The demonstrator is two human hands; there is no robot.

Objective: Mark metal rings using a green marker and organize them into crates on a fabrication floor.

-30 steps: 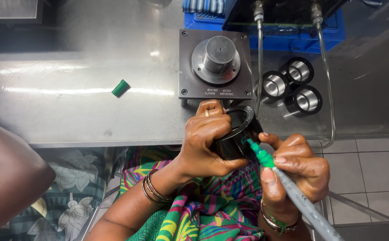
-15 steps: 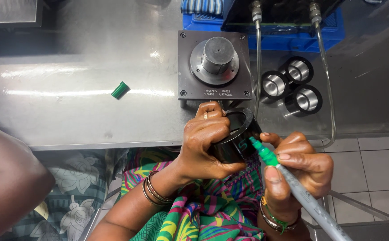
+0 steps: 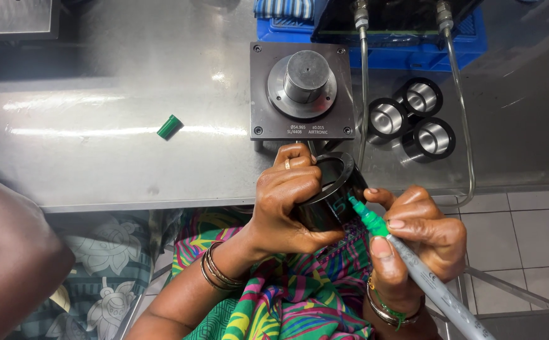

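The left hand [image 3: 287, 198] has its fingers clamped around a black ring [image 3: 328, 192], holding it just off the near edge of the steel bench [image 3: 130, 157], above the lap, tilted so that its outer wall faces the right hand [image 3: 416, 242]. The right hand's fingers are pinched together on a grey marker with a green tip [image 3: 370, 220], gripped close to the tip for control; the tip touches the ring's side, where a green mark shows. Behind the hands on the bench stands a square dark gauge block with a round metal plug [image 3: 303, 88], and to its right three more black rings [image 3: 413, 116] lie clustered together. A green cap [image 3: 169, 126] lies apart to the left, within reach.
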